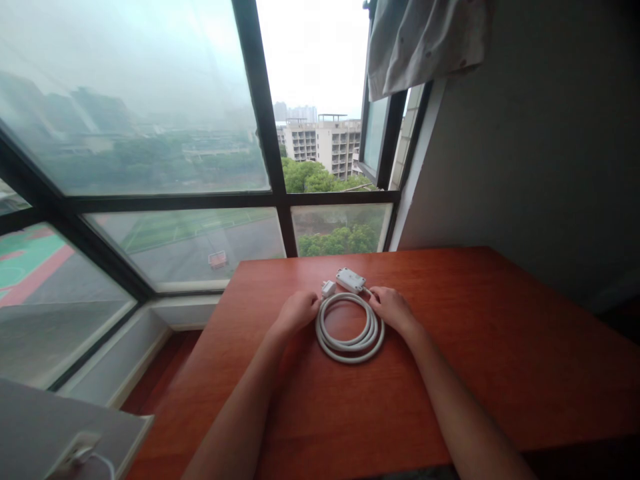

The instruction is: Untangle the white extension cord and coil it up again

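A grey-white cable [350, 358] lies in a round coil of several loops on the reddish-brown table [480, 320]. Just beyond the coil rests a white rectangular block [351, 280], apparently the socket end of an extension cord. Beside it, to the left, sits the white plug [328, 289]. My left hand [299, 311] is closed, its fingertips on the cable at the coil's upper left, close to the plug. On the other side my right hand [391, 308] pinches the cable near where it leaves the block. The fingertips of both hands are partly hidden.
Dark-framed windows [278, 200] stand beyond the table, one pane swung outward. A curtain [425, 47] hangs at upper right beside a grey wall [525, 147]. At lower left a wall outlet [80, 447] has a white plug and cord in it.
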`<state>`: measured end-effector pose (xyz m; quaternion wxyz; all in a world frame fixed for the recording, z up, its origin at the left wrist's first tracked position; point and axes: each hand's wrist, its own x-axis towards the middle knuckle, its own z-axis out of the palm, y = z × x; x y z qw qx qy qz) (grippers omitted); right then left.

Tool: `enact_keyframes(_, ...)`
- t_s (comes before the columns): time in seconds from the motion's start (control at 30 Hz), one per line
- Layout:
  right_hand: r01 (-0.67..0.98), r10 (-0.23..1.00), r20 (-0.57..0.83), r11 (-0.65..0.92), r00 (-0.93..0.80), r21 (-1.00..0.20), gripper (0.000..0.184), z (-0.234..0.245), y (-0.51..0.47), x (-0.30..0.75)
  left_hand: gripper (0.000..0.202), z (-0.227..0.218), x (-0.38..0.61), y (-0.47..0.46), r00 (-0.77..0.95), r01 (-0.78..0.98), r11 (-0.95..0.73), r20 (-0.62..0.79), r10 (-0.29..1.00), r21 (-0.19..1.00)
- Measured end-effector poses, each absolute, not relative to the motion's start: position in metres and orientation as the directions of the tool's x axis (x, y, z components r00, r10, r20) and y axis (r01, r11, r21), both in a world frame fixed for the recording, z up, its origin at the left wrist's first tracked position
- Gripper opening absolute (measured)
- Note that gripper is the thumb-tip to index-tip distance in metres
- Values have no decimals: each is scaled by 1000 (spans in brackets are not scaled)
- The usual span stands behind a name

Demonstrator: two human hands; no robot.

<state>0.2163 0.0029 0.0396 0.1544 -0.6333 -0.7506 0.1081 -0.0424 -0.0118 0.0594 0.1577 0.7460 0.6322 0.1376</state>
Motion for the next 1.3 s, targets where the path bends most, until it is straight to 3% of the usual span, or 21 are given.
enact_keyframes(0.1, 915, 982, 106, 183, -155, -360, 25, 38, 4, 217, 37, 59, -41, -11, 145, 885, -129, -1, 989, 447)
enact_keyframes(0.3, 908, 968, 138, 243, -208, -341, 28, 36, 4, 218, 39, 60, -42, -13, 164, 711, 1, -167, 972, 703)
enact_keyframes(0.5, 897, 960, 117, 279, -253, -342, 30, 40, 4, 218, 39, 58, -41, -12, 152, 707, -9, -140, 978, 707)
enact_keyframes(0.7, 932, 980, 98, 196, -174, -304, 29, 42, 3, 219, 42, 55, -40, -12, 92, 665, 21, -109, 990, 746)
enact_keyframes(1.0, 963, 997, 79, 7, 15, -270, 27, 46, 9, 239, 41, 47, -48, -2, -134, 279, 147, -113, 985, 949)
enact_keyframes(1.17, 939, 983, 110, -103, 146, -327, 26, 46, 13, 254, 43, 54, -49, -5, -76, 1, 169, -168, 983, 986)
enact_keyframes(1.3, 904, 960, 160, -150, 230, -400, 26, 43, 17, 268, 41, 61, -52, -8, 8, -60, 147, -147, 989, 987)
